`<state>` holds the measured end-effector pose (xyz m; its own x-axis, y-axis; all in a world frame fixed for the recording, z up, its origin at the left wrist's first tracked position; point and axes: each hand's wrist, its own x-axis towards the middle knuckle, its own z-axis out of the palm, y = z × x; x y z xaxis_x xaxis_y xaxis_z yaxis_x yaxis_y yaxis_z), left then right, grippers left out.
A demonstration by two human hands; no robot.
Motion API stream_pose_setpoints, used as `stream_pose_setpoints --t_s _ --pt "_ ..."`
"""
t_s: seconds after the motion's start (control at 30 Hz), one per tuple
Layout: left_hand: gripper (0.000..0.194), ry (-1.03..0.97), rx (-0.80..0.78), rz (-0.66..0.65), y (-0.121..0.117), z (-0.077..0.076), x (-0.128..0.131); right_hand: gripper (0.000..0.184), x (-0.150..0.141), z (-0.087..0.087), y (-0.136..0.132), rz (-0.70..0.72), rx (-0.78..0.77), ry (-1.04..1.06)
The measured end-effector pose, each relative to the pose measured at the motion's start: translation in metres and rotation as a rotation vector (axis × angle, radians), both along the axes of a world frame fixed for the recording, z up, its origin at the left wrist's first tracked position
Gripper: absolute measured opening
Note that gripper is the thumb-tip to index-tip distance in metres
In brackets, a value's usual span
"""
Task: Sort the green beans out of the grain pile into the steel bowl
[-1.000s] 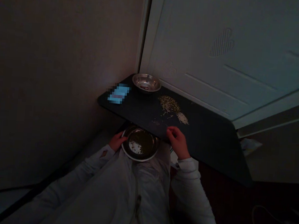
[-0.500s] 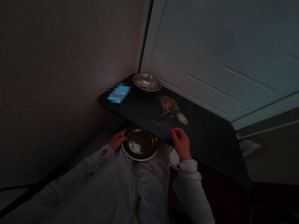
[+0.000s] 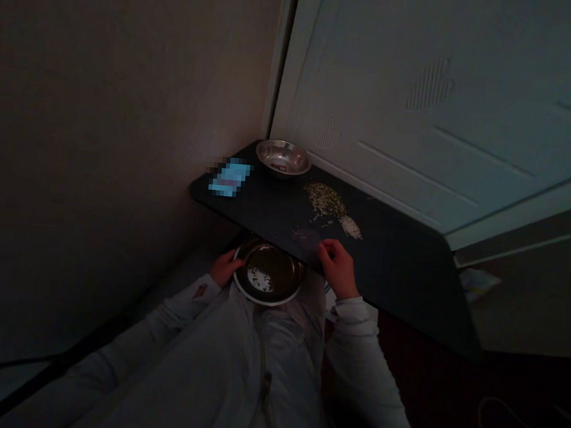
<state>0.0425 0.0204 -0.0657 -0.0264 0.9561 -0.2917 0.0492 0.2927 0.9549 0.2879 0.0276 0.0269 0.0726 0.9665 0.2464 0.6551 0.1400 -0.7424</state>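
My left hand (image 3: pixel 222 268) grips the left rim of a round metal plate (image 3: pixel 259 299) held just under the near edge of a black table (image 3: pixel 400 269). The plate has some greenish and pale grains in it. My right hand (image 3: pixel 339 271) rests at the table's near edge, fingers pinched on a flat dark card (image 3: pixel 308 237) that lies on the tabletop. Beyond the card a pile of greenish grains (image 3: pixel 327 201) is spread on the table, with a small patch of white grains (image 3: pixel 351 227) at its right end.
A metal bowl (image 3: pixel 282 158) stands at the table's far corner, with a blue flat item (image 3: pixel 229 176) to its left. A white door (image 3: pixel 424 86) is behind the table and a plain wall (image 3: pixel 99 127) on the left. Cables (image 3: pixel 521 424) lie on the dark floor at right.
My right hand slid the card a little out and then back toward the table's near edge. The plate stays under the edge in my left hand.
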Motion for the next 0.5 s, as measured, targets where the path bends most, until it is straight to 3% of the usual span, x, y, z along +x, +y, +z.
stream_pose_setpoints --t_s 0.5 --pt "0.040 -0.005 0.008 0.053 -0.002 -0.001 0.000 0.021 -0.032 0.004 0.012 0.126 0.008 -0.059"
